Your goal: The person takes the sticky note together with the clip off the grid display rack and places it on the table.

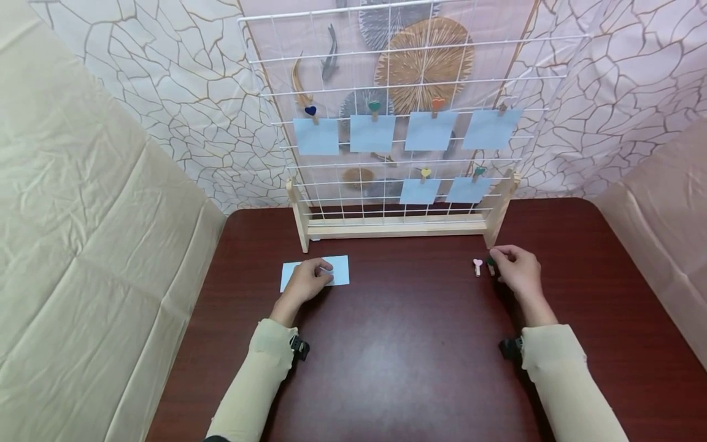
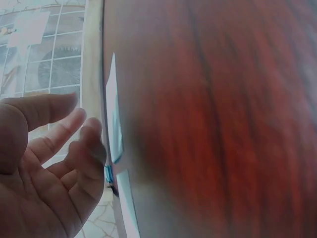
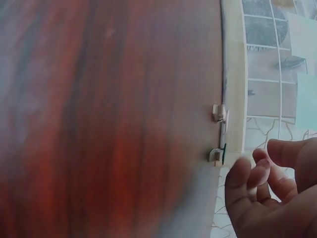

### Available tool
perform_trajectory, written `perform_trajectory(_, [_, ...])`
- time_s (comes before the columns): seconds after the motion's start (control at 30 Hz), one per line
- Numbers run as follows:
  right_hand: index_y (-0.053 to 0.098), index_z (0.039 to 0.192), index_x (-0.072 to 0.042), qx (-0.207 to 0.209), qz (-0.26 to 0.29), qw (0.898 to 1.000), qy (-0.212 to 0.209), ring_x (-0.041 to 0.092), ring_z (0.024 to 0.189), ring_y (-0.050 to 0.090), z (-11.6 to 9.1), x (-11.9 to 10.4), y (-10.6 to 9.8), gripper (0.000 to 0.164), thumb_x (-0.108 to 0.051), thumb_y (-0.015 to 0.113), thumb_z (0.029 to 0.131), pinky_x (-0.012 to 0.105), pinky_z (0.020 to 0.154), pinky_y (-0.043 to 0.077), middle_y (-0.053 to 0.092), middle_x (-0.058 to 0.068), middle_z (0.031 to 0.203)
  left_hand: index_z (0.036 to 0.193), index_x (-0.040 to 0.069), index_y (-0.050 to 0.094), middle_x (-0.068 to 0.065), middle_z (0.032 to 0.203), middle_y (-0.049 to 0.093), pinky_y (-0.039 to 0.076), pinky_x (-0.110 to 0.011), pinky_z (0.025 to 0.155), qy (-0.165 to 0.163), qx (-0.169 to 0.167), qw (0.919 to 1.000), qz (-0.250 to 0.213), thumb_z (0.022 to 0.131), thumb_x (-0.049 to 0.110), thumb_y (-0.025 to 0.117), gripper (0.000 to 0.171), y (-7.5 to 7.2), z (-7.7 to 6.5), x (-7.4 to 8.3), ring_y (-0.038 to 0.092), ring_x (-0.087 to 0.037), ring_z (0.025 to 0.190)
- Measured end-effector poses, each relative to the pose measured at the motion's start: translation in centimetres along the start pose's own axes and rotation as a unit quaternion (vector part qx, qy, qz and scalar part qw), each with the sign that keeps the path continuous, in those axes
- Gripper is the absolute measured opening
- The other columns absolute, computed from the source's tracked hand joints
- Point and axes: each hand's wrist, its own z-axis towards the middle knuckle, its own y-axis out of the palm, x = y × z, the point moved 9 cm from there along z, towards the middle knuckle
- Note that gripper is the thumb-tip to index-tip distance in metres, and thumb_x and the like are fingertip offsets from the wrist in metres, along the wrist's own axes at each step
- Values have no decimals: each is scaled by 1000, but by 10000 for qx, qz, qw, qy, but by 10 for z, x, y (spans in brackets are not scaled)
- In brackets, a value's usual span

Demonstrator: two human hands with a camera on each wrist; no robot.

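Note:
Light blue paper cards [image 1: 340, 271] lie on the table at the left, below the rack. Over them is my left hand [image 1: 307, 281], with a gap between thumb and loosely bent fingers. The left wrist view shows two cards beyond the fingers, an upper card [image 2: 114, 114] and a lower card [image 2: 128, 206], and nothing in the grasp. At the right, my right hand [image 1: 518, 270] hovers beside a small wooden clip with a green heart [image 1: 491, 264]. A clip with a pink heart [image 1: 477, 266] lies left of it. In the right wrist view the green-heart clip [image 3: 216, 155] sits apart from the bent fingers.
A white wire grid rack [image 1: 381, 166] on a wooden base [image 1: 396, 229] stands at the table's back. Several blue cards hang on it from heart clips, including a left card [image 1: 316, 136] and a lower card [image 1: 420, 191]. Pale cloth [image 1: 99, 245] borders the dark red table [image 1: 403, 356].

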Motion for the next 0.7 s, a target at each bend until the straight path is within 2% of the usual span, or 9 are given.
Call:
perform_trajectory(0.1, [73,124,2,69,142,9999,-46,12,52,65,0,-6,0,37,-29,65,106,23,54,52,72,15,88,116,5,76,-6,92,73,54,-42,78,88,41,9999,-50,100,17,72,21,0,1,6,66,-20,80])
perform_trajectory(0.17, [73,124,3,83,332,9994,-54,11,53,66,0,-10,1,36,-28,65,106,23,54,54,72,13,85,117,5,75,-9,96,74,55,-44,79,147,79,9998,-122,100,18,72,22,0,2,11,67,-22,81])
perform_trajectory(0.4, [70,122,9,-35,1012,9947,-180,11,52,66,0,-29,7,36,-23,66,106,27,52,58,66,6,73,121,6,75,-9,99,73,52,-36,67,222,215,9984,-463,101,21,73,25,-1,5,21,64,-19,69])
perform_trajectory(0.57, [69,122,10,-132,1135,9930,-297,11,52,69,0,-41,13,37,-24,66,106,24,47,53,66,3,70,123,5,74,-9,99,71,52,-32,60,275,255,9959,-820,102,20,71,25,3,7,28,69,-27,74])
perform_trajectory(0.7, [68,123,11,-163,1273,9912,-318,9,54,69,0,-48,18,37,-21,66,105,25,52,58,65,0,69,125,3,72,-10,106,72,52,-30,59,337,342,9939,-990,103,19,69,28,6,9,33,73,-33,80])
